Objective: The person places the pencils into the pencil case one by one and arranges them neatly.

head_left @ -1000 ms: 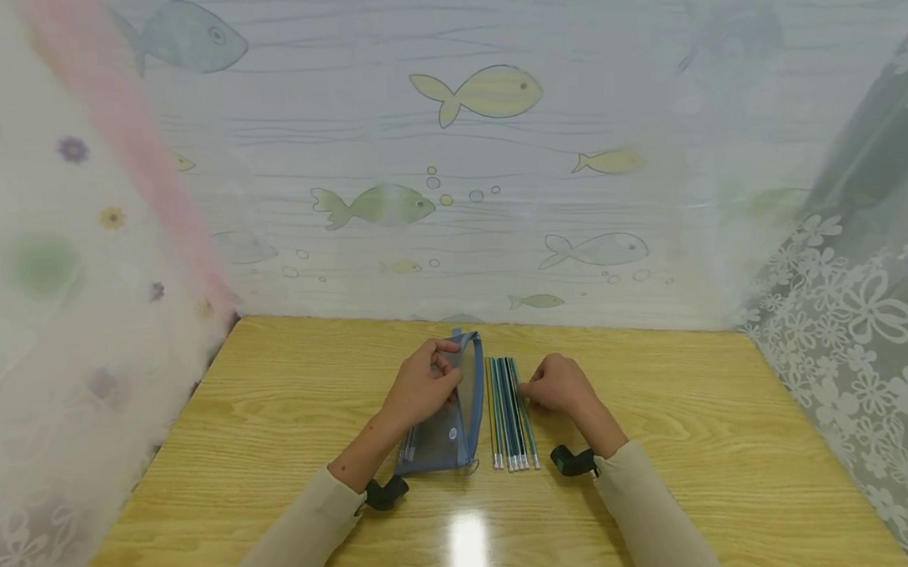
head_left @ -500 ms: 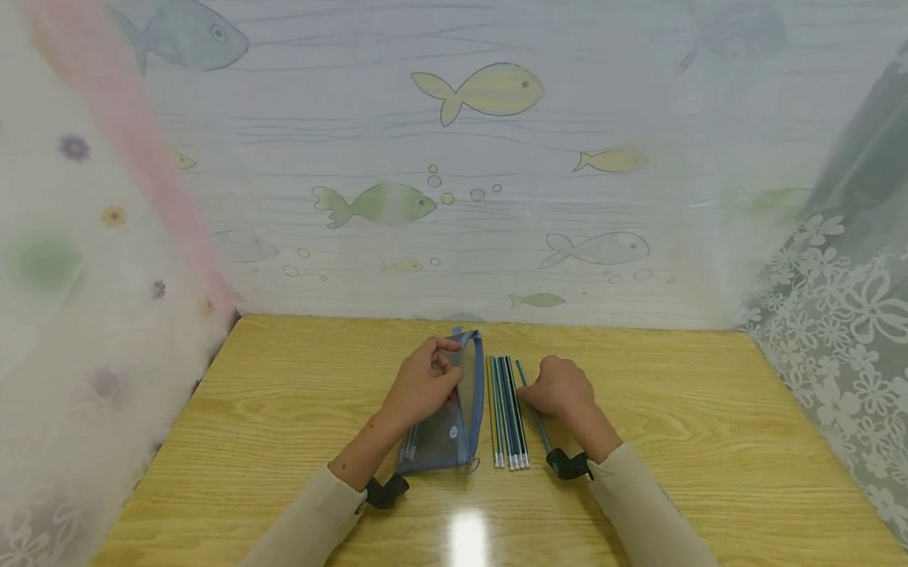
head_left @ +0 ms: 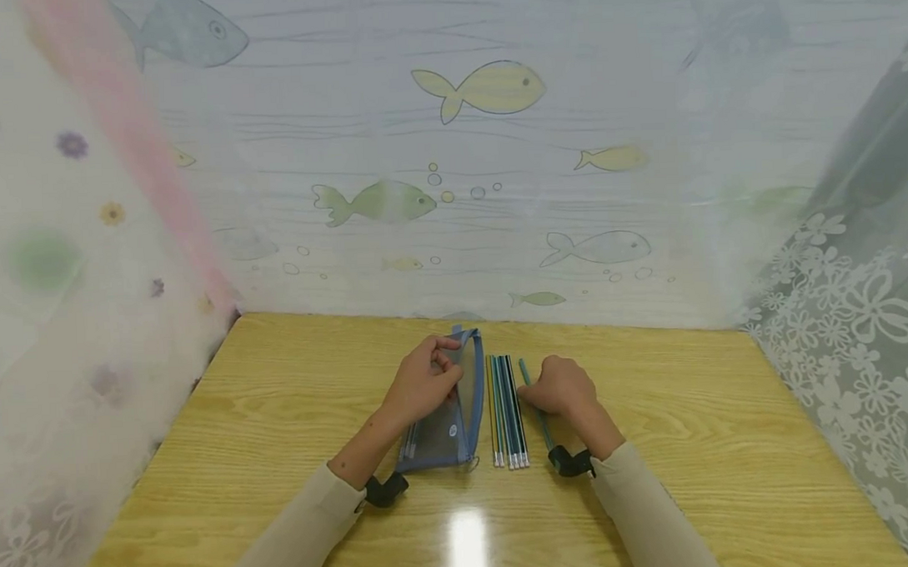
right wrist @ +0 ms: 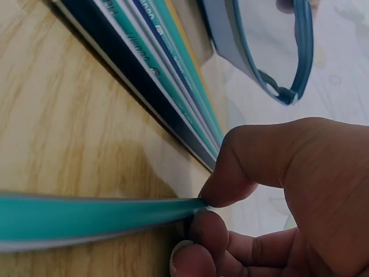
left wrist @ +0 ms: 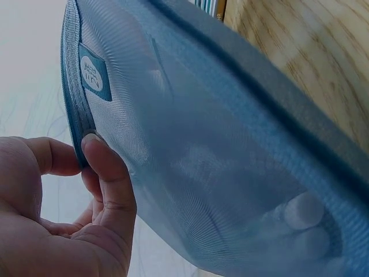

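Observation:
In the head view, a blue mesh zip pouch (head_left: pixel 435 443) stands with its mouth gaping to the right. My left hand (head_left: pixel 425 378) pinches the zipped rim between thumb and finger, as the left wrist view shows. White round ends (left wrist: pixel 304 210) show blurrily through the mesh. To the pouch's right lies a row of several striped pencils (head_left: pixel 508 411), eraser ends towards me. My right hand (head_left: pixel 561 388) pinches a green pencil (right wrist: pixel 104 218) between thumb and fingertips. This pencil is apart from the row, on its right, slightly slanted; the wrist camera hides its near end.
The wood-grain table (head_left: pixel 299 372) runs back to a fish-print curtain (head_left: pixel 488 190). Lacy floral curtain (head_left: pixel 838 303) hangs at the right, and another flowered sheet (head_left: pixel 116 270) at the left. Black wrist cameras (head_left: pixel 387 491) stick out beneath both wrists.
My right hand has drawn the green pencil off the row's right side, a short way rightward, and has barely moved in the last half second. The left hand and pouch stay put.

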Available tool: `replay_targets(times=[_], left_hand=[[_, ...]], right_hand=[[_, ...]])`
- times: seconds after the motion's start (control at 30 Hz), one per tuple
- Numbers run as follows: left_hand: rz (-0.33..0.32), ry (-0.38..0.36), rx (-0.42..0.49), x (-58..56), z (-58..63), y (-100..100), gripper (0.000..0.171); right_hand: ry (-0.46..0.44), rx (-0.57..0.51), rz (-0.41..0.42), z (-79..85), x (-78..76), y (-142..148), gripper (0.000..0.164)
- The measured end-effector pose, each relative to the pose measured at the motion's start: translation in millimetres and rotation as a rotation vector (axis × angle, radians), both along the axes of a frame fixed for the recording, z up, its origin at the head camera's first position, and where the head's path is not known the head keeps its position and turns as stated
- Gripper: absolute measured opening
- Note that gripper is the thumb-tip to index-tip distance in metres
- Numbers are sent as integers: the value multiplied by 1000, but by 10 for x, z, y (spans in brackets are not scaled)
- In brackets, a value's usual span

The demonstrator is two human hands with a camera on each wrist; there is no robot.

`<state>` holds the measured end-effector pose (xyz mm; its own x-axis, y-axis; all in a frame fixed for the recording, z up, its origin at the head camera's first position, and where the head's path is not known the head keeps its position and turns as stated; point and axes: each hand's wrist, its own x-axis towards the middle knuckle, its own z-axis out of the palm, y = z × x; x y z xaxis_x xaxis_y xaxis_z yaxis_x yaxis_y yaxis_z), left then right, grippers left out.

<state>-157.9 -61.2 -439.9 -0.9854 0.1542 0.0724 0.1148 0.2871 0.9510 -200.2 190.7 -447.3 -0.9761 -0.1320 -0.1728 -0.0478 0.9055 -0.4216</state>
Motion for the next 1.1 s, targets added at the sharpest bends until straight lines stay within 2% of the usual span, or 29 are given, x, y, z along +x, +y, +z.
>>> replay_targets(times=[0.2, 0.47, 0.63, 1.1], left_hand=[[0, 9, -2, 12, 13, 9, 40], [-1, 5, -5, 17, 34, 25, 40], [2, 13, -8, 20, 24, 29, 39], [8, -1, 13, 32, 16, 31, 39]], right_hand=[[3, -42, 54, 21, -8, 38, 48], [-46, -168, 121, 110, 9, 73, 60], [-68, -211, 157, 177, 18, 38, 55], [-128, -302, 152, 262, 26, -105, 44]])
